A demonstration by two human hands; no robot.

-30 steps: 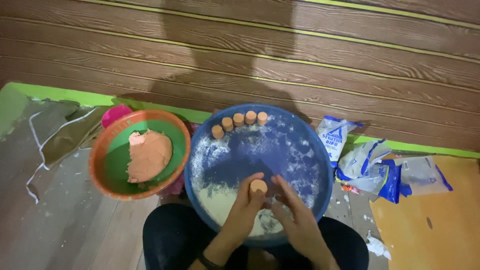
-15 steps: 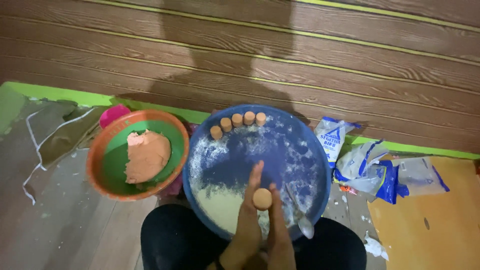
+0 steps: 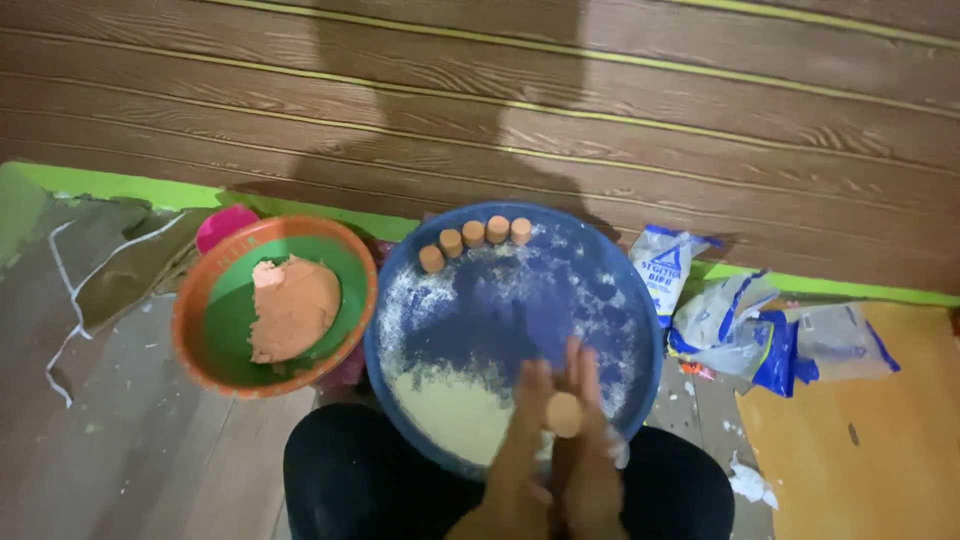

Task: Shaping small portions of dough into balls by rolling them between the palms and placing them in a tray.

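- We are pressing our left hand [image 3: 522, 440] and right hand [image 3: 592, 445] together, palms facing, fingers pointing away from us, over the near edge of the tray [image 3: 640, 330].
- We are pinching a small round dough ball [image 3: 564, 414] between the two palms; it is showing at the fingers' near side, above the flour.
- We are keeping the blue tray on our lap, with a pale flour pile [image 3: 455, 412] lying in its near left part and a thin dusting spreading over the rest.
- We are seeing four dough pieces [image 3: 473, 235] lined up in a row along the tray's far rim, touching one another.
- We are seeing a bowl [image 3: 200, 300], orange outside and green inside, sitting just left of the tray and holding a dough lump [image 3: 292, 308].
- We are seeing crumpled bags [image 3: 760, 325] lying right of the tray, near the wooden wall [image 3: 700, 120].
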